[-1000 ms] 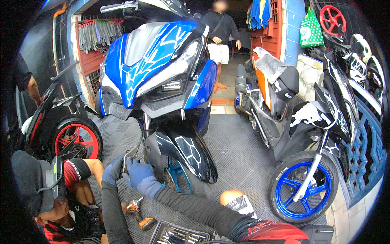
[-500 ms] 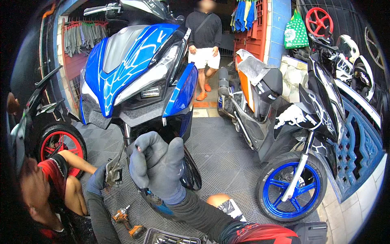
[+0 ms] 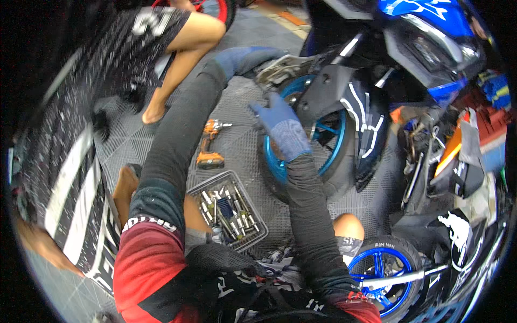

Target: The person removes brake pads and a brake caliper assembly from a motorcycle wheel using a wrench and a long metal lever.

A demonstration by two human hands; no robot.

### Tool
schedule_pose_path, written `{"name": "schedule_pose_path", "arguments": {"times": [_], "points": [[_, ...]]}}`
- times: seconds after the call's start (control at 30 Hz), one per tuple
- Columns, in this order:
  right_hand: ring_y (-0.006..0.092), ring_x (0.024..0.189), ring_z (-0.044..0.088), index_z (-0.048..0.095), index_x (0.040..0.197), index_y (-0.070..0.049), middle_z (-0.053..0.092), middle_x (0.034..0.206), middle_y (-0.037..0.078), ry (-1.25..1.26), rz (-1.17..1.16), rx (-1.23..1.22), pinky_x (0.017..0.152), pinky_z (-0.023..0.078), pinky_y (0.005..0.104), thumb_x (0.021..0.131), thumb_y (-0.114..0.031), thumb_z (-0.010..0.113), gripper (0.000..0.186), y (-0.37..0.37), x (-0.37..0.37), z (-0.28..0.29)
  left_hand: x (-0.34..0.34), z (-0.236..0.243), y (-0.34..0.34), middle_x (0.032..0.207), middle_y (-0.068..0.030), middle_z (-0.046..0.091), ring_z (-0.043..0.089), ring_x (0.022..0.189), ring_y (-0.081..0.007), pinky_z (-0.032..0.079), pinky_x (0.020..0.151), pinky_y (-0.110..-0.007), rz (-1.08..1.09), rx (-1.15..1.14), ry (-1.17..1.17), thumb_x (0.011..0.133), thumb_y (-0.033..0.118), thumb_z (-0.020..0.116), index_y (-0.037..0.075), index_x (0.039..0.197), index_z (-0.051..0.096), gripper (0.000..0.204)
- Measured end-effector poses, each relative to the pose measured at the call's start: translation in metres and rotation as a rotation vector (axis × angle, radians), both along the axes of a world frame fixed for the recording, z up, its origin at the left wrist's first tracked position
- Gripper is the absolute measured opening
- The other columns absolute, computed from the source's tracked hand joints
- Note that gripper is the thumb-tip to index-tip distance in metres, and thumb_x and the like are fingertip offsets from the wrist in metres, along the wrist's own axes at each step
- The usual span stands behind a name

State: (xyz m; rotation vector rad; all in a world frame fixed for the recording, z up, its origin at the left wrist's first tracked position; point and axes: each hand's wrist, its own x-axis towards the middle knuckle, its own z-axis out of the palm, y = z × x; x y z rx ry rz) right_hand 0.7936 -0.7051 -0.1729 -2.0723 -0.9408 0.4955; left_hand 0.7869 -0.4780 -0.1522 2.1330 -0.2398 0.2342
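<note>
My left hand [image 3: 247,58], in a blue-grey glove, reaches far forward and grips a metal brake caliper [image 3: 283,70] beside the front wheel of the blue motorcycle. Some of its fingers are hidden behind the caliper. My right hand [image 3: 283,126], gloved too, is in front of the teal wheel rim [image 3: 335,134], just below the caliper. Its fingers are apart, a little blurred, and nothing shows between them. A black front fender [image 3: 344,94] with white lines covers part of the tyre.
An orange cordless drill [image 3: 210,145] lies on the grey grid floor mat. Nearer me is a tray [image 3: 258,237] of sockets and bits. A person in black shorts [image 3: 172,32] sits at the left. Another motorcycle with a blue wheel [image 3: 385,274] stands at the right.
My view has swung down and turned toward the wheel. The right hand has gone from raised with curled fingers to low by the rim with fingers apart. The left hand still holds the caliper.
</note>
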Motion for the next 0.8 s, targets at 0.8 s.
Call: {"name": "schedule_pose_path", "arguments": {"times": [0.8], "points": [[0.0288, 0.087, 0.072, 0.044, 0.144, 0.0, 0.068, 0.107, 0.018, 0.023, 0.012, 0.468, 0.079, 0.057, 0.041, 0.089, -0.022, 0.075, 0.067, 0.033, -0.111, -0.126, -0.003, -0.007, -0.005, 0.121, -0.0033, 0.071, 0.07, 0.098, -0.0107, 0.061, 0.078, -0.031, -0.13, -0.204, 0.241, 0.107, 0.024, 0.05, 0.014, 0.145, 0.056, 0.039]]}}
